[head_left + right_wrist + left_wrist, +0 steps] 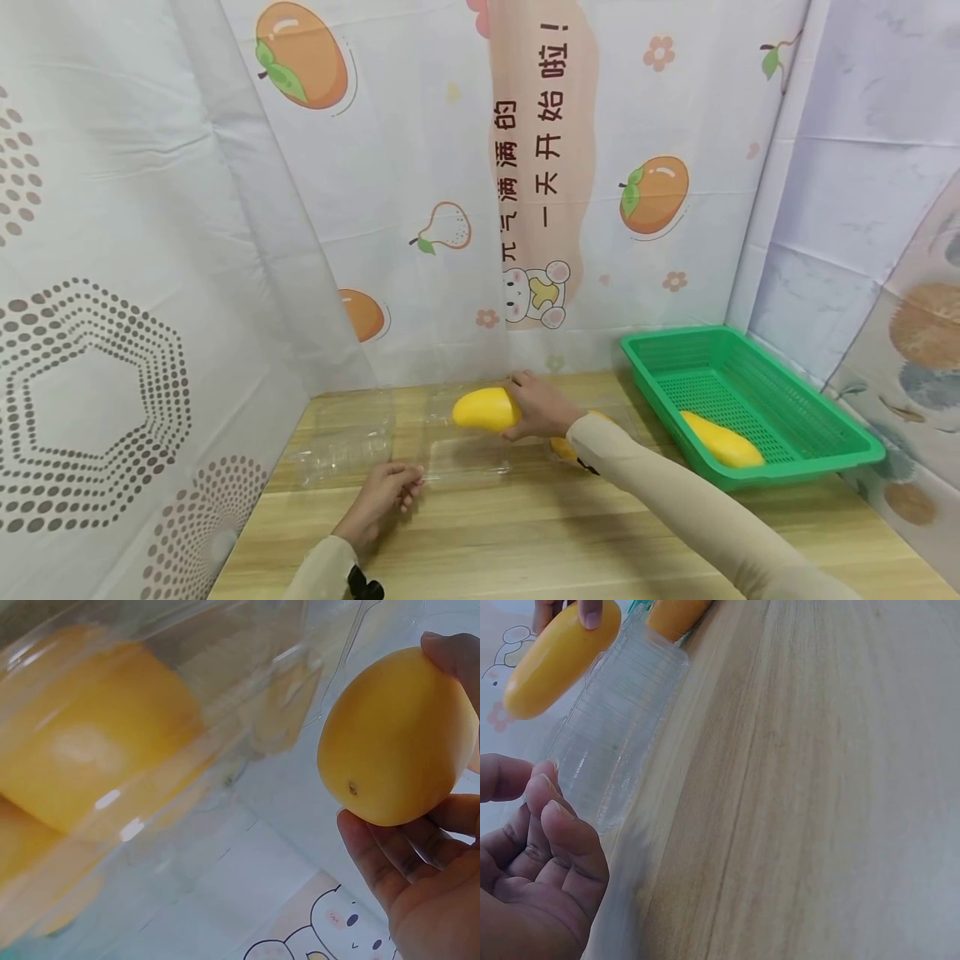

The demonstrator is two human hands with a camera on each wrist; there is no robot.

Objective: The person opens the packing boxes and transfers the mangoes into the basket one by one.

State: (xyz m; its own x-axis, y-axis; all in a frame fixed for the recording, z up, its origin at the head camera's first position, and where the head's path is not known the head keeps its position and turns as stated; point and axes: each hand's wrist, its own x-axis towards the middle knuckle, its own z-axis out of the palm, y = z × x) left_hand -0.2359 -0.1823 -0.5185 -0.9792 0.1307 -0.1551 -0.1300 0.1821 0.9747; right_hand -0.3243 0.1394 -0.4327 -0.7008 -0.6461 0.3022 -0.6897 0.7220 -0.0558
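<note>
My right hand (542, 407) grips a yellow mango (483, 409) and holds it above a clear plastic box (468, 477) on the wooden table. In the right wrist view, the thumb lies on one side of the mango (397, 739) and the fingers on the other. The near left corner of that box is at the fingertips of my left hand (386, 493). Thumb and curled fingers pinch its edge in the left wrist view, where the box (619, 727) shows no mango inside.
Another clear plastic box (345, 446) lies to the left. Right of the middle box, a clear box with mangoes (562, 450) is partly hidden by the right forearm. A green basket (795, 471) at the right holds a mango (723, 442). Printed curtains surround the table.
</note>
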